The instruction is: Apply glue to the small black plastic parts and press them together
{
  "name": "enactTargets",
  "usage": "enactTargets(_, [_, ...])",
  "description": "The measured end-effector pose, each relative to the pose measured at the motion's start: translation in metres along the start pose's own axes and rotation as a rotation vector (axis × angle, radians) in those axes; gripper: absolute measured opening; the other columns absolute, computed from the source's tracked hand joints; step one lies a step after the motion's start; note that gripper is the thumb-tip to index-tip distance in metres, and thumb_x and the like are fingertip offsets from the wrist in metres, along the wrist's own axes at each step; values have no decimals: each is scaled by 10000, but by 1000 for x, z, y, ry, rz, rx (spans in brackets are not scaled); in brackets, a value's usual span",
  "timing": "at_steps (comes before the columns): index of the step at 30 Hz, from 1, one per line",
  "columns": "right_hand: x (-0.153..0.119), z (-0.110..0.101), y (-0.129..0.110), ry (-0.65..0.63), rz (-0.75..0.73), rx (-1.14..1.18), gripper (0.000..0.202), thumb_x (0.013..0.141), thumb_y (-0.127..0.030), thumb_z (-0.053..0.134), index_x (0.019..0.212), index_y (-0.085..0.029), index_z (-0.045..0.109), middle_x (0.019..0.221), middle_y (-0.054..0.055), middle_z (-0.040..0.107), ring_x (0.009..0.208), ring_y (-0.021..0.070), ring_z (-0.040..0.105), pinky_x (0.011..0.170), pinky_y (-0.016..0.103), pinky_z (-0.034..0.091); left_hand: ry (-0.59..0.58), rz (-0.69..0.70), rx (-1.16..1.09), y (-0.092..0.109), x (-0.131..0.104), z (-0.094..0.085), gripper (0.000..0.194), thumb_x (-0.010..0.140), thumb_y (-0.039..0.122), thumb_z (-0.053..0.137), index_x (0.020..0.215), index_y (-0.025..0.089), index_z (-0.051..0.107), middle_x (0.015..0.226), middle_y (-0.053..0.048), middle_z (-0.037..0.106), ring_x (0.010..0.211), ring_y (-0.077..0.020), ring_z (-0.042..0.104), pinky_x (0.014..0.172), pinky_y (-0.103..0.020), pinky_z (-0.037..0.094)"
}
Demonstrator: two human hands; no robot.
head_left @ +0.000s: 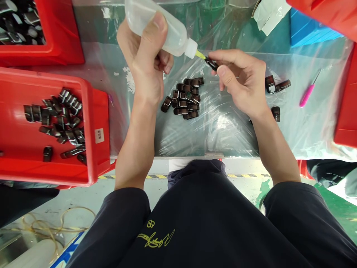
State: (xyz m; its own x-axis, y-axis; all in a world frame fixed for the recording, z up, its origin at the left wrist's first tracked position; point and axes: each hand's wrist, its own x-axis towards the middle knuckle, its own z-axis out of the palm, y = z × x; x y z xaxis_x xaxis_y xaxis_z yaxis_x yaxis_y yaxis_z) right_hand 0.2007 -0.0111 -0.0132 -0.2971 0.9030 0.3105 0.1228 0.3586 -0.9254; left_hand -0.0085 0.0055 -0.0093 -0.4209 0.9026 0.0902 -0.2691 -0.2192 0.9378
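My left hand (152, 48) is closed around a translucent squeeze bottle (174, 35) with a white cap, tilted down to the right. Its yellow-green nozzle tip (200, 54) meets the end of a small shiny black plastic part (211, 63). That part is pinched between the thumb and fingers of my right hand (237, 76). Below and between my hands lies a cluster of similar black parts (182, 98) on the plastic-covered table. A few more black parts (270, 85) rest right of my right wrist, one partly hidden by my forearm.
At left stands a red bin (97, 111) with many black parts inside, and behind it another red bin (61, 33). A pink-handled pointed tool (307, 95) lies at right. A white box (272, 16), a blue bin (312, 28) and a red bin (348, 108) stand at the right side.
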Motion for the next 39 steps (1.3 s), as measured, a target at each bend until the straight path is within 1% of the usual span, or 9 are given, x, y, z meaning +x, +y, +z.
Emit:
enactTargets(4, [-1, -1, -2, -1, -90, 78, 247, 940, -364, 746, 1175, -292, 774, 1123, 27, 761, 940, 173, 661, 609, 303, 533, -48, -16, -44, -1, 4, -2, 226, 951, 428, 697, 866, 239, 608, 752, -10, 538, 500, -106, 472, 419, -245, 328])
enactTargets(7, [-1, -3, -4, -18, -46, 37, 261, 953, -401, 732, 1185, -282, 752, 1148, 18, 751, 887, 155, 657, 608, 295, 532, -107, -7, -54, -1, 4, -6, 214, 1004, 416, 629, 898, 231, 605, 764, 1, 521, 517, -99, 502, 434, -226, 362])
enactTargets(10, [-1, -5, -6, -50, -72, -41, 328, 969, -457, 708, 1207, -232, 719, 1170, 1, 741, 875, 127, 662, 606, 264, 515, -87, -74, 21, 5, 0, -5, 144, 1024, 348, 605, 904, 270, 616, 793, -3, 547, 640, -142, 621, 477, -231, 458])
enactTargets(13, [0, -5, -6, -37, -114, -112, 384, 972, -502, 690, 1205, -197, 703, 1156, -10, 741, 911, 112, 658, 626, 236, 508, -90, -96, 40, 13, -5, -2, 190, 1042, 262, 560, 865, 281, 626, 790, -4, 558, 669, -148, 652, 489, -233, 496])
enactTargets(17, [0, -5, -8, -31, -93, -183, 423, 973, -559, 657, 1207, -211, 705, 1177, -19, 740, 916, 100, 659, 634, 223, 510, -51, -96, 34, 14, -6, 1, 186, 1038, 247, 566, 863, 275, 624, 795, -3, 562, 655, -148, 663, 479, -239, 490])
enactTargets(21, [-1, -5, -9, -25, -97, -187, 385, 975, -518, 675, 1209, -215, 716, 1148, -24, 742, 911, 101, 672, 584, 212, 483, 6, -115, 26, 13, -5, 1, 155, 1041, 260, 571, 888, 250, 587, 796, 1, 539, 651, -137, 669, 471, -215, 457])
enactTargets(30, [-2, -5, -12, 3, -107, -173, 240, 973, -371, 725, 1178, -247, 742, 1096, -5, 753, 741, 83, 615, 508, 247, 416, -93, -59, -36, 13, -6, -1, 187, 1052, 240, 548, 873, 227, 600, 795, -3, 542, 550, -92, 583, 435, -189, 382])
enactTargets(34, [-3, -5, -11, 19, -123, -192, 279, 973, -442, 709, 1184, -264, 748, 1064, -1, 744, 802, 113, 653, 515, 256, 437, -45, -85, -35, 13, -6, 1, 164, 986, 258, 669, 831, 252, 615, 787, -5, 571, 567, -114, 594, 409, -205, 385])
enactTargets(39, [-4, -6, -13, 25, -29, -264, 302, 950, -553, 700, 1169, -353, 757, 1053, -17, 732, 785, 116, 647, 513, 264, 455, -11, -117, -44, 14, -6, -1, 163, 1024, 242, 607, 862, 225, 600, 771, -3, 535, 622, -126, 663, 453, -198, 436])
